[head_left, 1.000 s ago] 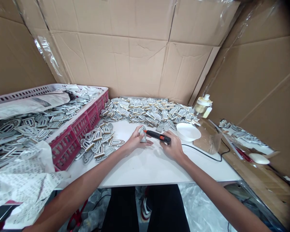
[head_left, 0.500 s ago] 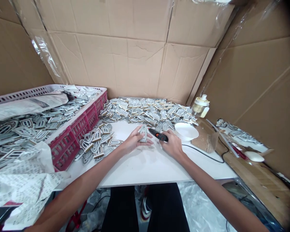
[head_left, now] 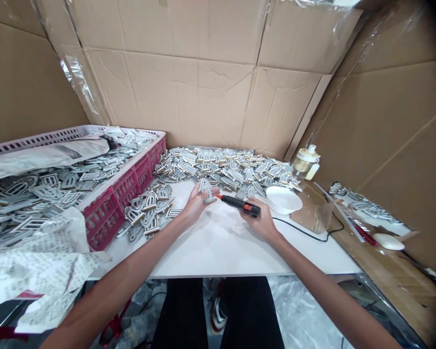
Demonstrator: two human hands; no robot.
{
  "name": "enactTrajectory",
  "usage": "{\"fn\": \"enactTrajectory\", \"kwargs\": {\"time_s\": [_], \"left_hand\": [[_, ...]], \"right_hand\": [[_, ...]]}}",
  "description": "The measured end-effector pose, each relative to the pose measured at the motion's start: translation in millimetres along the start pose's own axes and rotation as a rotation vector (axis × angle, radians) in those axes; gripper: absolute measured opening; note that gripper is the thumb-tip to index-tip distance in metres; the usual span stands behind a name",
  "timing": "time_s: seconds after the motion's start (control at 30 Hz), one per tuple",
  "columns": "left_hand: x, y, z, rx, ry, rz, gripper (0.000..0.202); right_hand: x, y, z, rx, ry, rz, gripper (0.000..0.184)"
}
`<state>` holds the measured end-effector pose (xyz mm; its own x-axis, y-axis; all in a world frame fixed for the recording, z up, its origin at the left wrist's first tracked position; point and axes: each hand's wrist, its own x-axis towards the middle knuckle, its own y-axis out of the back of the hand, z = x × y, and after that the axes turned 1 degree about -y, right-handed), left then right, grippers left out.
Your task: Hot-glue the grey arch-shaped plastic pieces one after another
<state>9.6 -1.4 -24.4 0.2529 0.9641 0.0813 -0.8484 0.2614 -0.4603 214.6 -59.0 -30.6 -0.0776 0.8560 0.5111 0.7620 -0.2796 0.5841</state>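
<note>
My left hand (head_left: 195,206) holds up a small grey cut-out piece (head_left: 205,190) with a pointed top and slots, pinched with its fingers behind it. In my right hand (head_left: 262,218) is a black corded pen-shaped tool (head_left: 240,204), gripped round its body. Its orange tip points left, close to the lower right edge of the piece; whether they touch I cannot tell. Beyond both hands lies a wide heap of similar grey pieces (head_left: 218,167). A smaller pile of such pieces (head_left: 147,211) sits left of my left hand.
A pink plastic crate (head_left: 111,206) full of pieces and newspaper stands at left. To the right are a white bowl (head_left: 284,199), a cream-topped bottle (head_left: 307,162) and the tool's black cable (head_left: 301,231). Cardboard walls (head_left: 203,102) enclose the white table (head_left: 218,252).
My left hand has moved slightly left and up with the piece, turning it a little. The tool now points more level, its orange tip showing plainly. The view has shifted slightly.
</note>
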Motion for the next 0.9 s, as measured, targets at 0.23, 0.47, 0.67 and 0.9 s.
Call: {"fn": "enactTrajectory", "kwargs": {"time_s": [0.23,0.47,0.67,0.9], "left_hand": [[-4.6,-1.8,-1.6,0.06,-0.004,-0.107,0.037],[-5.5,-2.8,-2.0,0.069,0.009,-0.158,0.043],[-5.8,0.5,-4.1,0.108,-0.027,-0.211,0.04],[-7.2,1.5,-4.4,0.206,-0.067,-0.234,0.04]], "right_hand": [[-1.6,-3.4,-1.9,-0.026,0.013,-0.051,0.003],[-1.2,-4.9,-1.3,-0.068,-0.017,-0.089,0.005],[-1.0,-4.8,-2.1,-0.062,-0.056,-0.075,0.006],[-1.4,-4.3,-2.8,-0.063,-0.094,-0.091,0.006]]}}
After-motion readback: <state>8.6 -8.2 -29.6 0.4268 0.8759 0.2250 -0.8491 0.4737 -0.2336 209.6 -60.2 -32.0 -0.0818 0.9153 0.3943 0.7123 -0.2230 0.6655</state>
